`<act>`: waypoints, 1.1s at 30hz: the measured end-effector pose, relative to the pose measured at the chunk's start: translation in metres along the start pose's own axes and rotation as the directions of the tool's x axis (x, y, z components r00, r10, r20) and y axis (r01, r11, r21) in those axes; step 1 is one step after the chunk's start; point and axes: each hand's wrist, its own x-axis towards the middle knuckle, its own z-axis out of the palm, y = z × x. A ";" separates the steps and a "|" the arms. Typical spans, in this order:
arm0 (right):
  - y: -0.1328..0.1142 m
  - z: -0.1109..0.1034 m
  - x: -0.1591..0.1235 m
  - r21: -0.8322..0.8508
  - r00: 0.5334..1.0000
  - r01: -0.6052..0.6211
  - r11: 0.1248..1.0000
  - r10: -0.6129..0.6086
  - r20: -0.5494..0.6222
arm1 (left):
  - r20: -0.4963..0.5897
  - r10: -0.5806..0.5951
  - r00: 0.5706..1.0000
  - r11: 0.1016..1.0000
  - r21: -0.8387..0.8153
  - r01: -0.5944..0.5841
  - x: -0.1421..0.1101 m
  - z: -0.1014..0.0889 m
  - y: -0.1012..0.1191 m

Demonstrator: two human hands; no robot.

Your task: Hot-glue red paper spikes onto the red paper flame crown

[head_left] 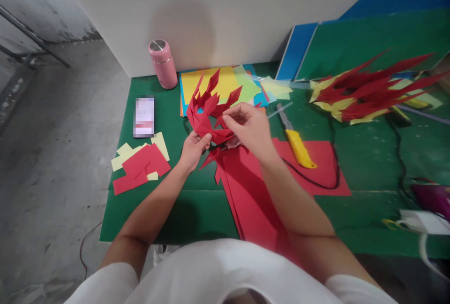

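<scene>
Left of the red sheets (246, 191) on the bench (372, 163), red and pale-yellow scraps (142, 165) lie together, probably kept aside from the work. Farther left and beyond the sheets, a phone (144, 116) lies screen up, perhaps for glancing. Just beyond the sheets' far-left corner, the left hand (193, 150) pinches the near edge of a folded red paper piece (202, 122), thumb on top, seemingly steadying it. The right hand (251, 128) has thumb and forefinger pressed together on its right side, likely gripping a fold. A yellow cutter (300, 149) rests partly over the sheets, handle toward the person, presumably within easy reach.
</scene>
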 end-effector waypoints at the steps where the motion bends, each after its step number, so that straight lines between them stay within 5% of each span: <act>1: 0.000 0.001 -0.001 0.006 1.000 -0.022 1.000 0.022 0.008 | 0.002 0.000 1.000 1.000 -0.006 0.000 0.000 0.000 0.000; 33: -0.002 0.007 -0.005 -0.024 0.996 -0.039 0.999 0.041 0.084 | 0.028 0.013 1.000 0.999 -0.038 -0.012 0.002 -0.001 -0.002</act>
